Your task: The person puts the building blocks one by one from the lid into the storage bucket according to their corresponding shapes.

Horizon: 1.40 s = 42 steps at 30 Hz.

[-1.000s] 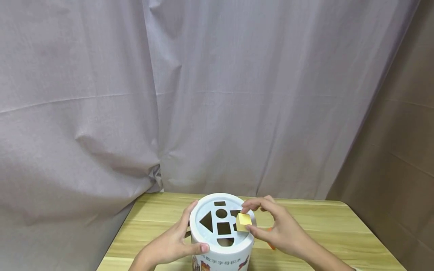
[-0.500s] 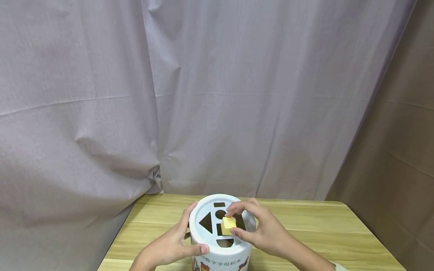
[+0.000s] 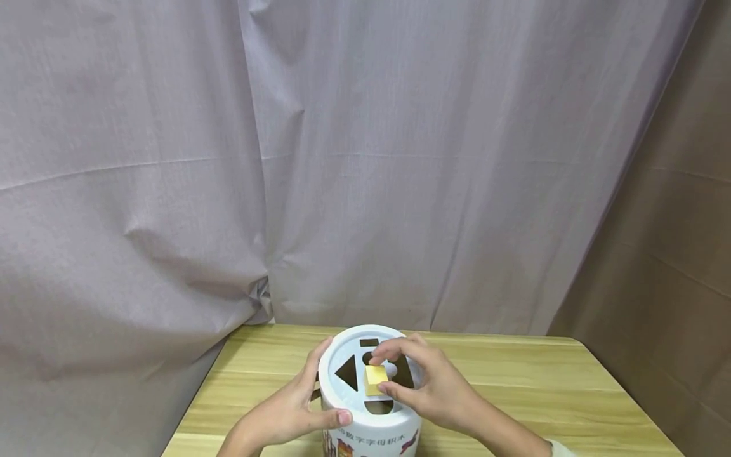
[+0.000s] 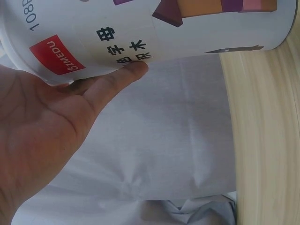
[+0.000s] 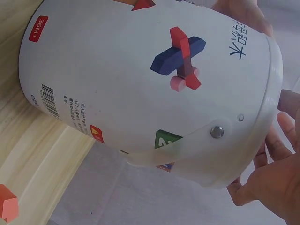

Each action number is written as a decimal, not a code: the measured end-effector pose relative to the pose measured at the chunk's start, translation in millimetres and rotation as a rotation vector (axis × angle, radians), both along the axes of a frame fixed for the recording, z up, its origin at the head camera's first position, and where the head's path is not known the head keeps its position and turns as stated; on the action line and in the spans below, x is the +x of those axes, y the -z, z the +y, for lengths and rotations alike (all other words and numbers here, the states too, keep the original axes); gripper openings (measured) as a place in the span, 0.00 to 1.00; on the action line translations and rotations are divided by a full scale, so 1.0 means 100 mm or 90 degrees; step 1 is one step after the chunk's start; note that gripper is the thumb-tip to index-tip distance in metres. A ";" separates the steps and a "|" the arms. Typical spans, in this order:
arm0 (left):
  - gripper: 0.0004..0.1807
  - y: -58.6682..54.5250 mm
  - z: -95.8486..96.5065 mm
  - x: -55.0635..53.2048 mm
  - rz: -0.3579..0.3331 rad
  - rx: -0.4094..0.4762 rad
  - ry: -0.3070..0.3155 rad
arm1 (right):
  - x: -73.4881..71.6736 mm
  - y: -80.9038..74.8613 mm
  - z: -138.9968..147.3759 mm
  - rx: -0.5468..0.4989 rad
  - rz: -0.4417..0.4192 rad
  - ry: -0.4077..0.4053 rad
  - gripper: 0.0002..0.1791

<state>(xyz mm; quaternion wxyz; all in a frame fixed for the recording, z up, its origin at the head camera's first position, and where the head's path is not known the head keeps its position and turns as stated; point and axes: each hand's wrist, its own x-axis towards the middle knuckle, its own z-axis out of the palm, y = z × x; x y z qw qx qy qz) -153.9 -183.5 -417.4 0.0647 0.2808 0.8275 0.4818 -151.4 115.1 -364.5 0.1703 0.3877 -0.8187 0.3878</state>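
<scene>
A white shape-sorter bucket (image 3: 374, 430) with printed block pictures stands at the table's front. Its pale lid (image 3: 342, 400) has triangle, round, rectangular and half-round holes. My left hand (image 3: 288, 406) grips the bucket from the left, thumb on the front rim; the left wrist view shows its fingers (image 4: 117, 84) along the wall. Between thumb and fingertips my right hand (image 3: 436, 384) pinches a yellow cube block (image 3: 375, 377), which covers the square hole in the middle of the lid. In the right wrist view the bucket's rim hides the cube.
The bucket stands on a wood-grain table (image 3: 514, 374). An orange-red block (image 5: 8, 204) lies on the table, at the lower left of the right wrist view. A white carry handle (image 5: 183, 143) hangs along the bucket's side. Grey curtain (image 3: 365, 190) hangs behind the table.
My right hand has moved left with the yellow cube, from the lid's right side to over the square hole in the middle. The left hand and bucket have stayed in place.
</scene>
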 end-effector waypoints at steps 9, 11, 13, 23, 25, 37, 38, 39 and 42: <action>0.69 0.00 0.01 0.01 -0.002 -0.003 -0.005 | 0.00 0.01 0.00 0.004 0.004 0.016 0.24; 0.69 0.00 0.00 0.01 0.006 -0.004 -0.002 | -0.01 0.01 0.00 0.003 0.008 0.019 0.24; 0.69 -0.01 0.00 0.01 0.010 -0.003 0.000 | -0.02 0.02 0.00 0.000 0.006 0.016 0.24; 0.69 0.00 0.00 0.00 0.001 0.008 0.009 | -0.01 0.04 -0.01 0.008 -0.013 0.016 0.23; 0.69 0.00 -0.01 0.00 0.000 0.009 0.008 | -0.02 0.04 -0.01 0.013 -0.011 0.015 0.23; 0.69 0.00 -0.01 0.01 0.004 0.013 0.016 | -0.04 0.06 -0.04 0.039 0.007 0.003 0.25; 0.69 0.00 -0.01 0.01 0.006 0.013 0.016 | -0.04 0.06 -0.04 0.042 0.006 0.006 0.25; 0.69 0.01 -0.01 0.01 0.008 0.012 0.015 | -0.04 0.06 -0.04 0.046 0.005 0.012 0.25; 0.69 0.01 -0.01 0.01 0.015 0.008 0.011 | -0.03 0.06 -0.04 0.055 0.005 0.026 0.25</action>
